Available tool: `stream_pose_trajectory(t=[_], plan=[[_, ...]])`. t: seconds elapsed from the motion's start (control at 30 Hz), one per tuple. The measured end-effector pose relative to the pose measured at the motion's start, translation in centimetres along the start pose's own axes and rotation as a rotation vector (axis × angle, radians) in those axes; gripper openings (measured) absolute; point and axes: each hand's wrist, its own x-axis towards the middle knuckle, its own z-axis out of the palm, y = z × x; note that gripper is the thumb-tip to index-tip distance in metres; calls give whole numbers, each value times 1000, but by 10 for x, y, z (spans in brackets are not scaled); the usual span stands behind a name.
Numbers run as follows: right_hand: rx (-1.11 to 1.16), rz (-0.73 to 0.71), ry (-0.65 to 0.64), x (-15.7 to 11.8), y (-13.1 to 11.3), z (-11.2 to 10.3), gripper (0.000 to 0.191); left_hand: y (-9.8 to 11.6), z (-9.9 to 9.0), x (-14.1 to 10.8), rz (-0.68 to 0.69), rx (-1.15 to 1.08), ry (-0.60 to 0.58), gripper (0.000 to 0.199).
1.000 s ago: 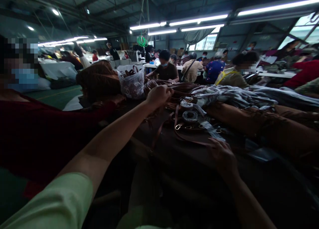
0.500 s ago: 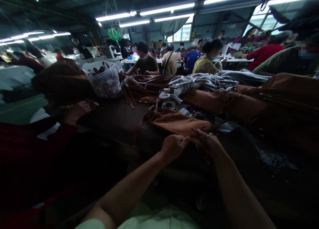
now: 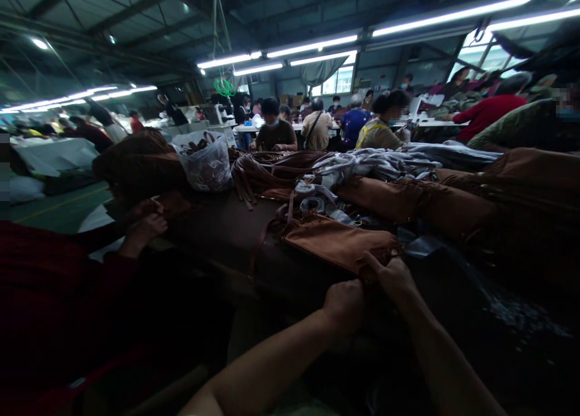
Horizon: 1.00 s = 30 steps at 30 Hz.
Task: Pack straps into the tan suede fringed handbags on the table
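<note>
A brown fringed bag [image 3: 338, 242] lies in front of me on the dark work surface, its long edge facing me. My right hand [image 3: 393, 277] grips the bag's near right corner, thumb on top beside the fringe. Just to the left, my left hand [image 3: 345, 305] is closed in a fist at the bag's near edge, below the right end. Whatever is between its fingers is hidden by the hand and the dark. A thin brown strap [image 3: 259, 244] hangs off the left end of the bag.
Behind the bag lie more brown bags [image 3: 376, 198], a bundle of straps [image 3: 272, 162] and white wrapped strips [image 3: 376, 159]. A clear plastic bag [image 3: 206, 162] stands at left. A co-worker's hands [image 3: 147, 226] handle a brown piece there. Small pale bits [image 3: 521, 313] lie at right.
My left hand has moved right and towards me along the bag's near edge. My right hand stays at the corner. The view has tilted up slightly, and the co-worker's hands have come together.
</note>
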Motion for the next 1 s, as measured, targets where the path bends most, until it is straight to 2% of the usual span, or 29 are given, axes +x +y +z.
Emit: stream_pose_trajectory(t=[0.07,0.17,0.23,0.3,0.37,0.43,0.47,0.53,0.6,0.67,0.7,0.77,0.83,0.9,1.0], plan=[[-227,-90,129,6,2,4,42,2,-3,0,34,71,19,28],[-330,-129,140,21,10,-5,31,-14,-21,4,61,128,23,33],[-332,-79,100,32,18,-20,30,-41,-42,8,37,167,20,35],[-342,-18,62,38,27,-37,31,-80,-65,9,-22,208,45,31],[-378,46,31,41,33,-51,33,-118,-84,8,-143,253,69,29],[-435,117,7,41,37,-57,35,-145,-95,4,-216,286,30,27],[-457,141,-8,41,38,-58,36,-151,-97,1,-228,304,19,26],[-490,144,-34,42,39,-57,35,-149,-96,-3,-235,351,75,25],[-545,121,-56,44,39,-53,34,-132,-90,-4,-210,397,253,31],[-633,102,-70,47,40,-52,36,-112,-80,1,-86,374,430,43],[-680,91,-71,47,40,-53,37,-104,-76,7,16,332,478,48],[-766,57,-65,46,38,-59,40,-94,-67,21,209,226,455,49],[-842,8,-40,39,33,-67,45,-94,-61,37,317,144,359,36],[-922,-75,52,28,22,-74,48,-98,-59,50,356,88,296,19],[-982,-322,258,7,-1,-70,44,-100,-58,59,324,39,350,18]])
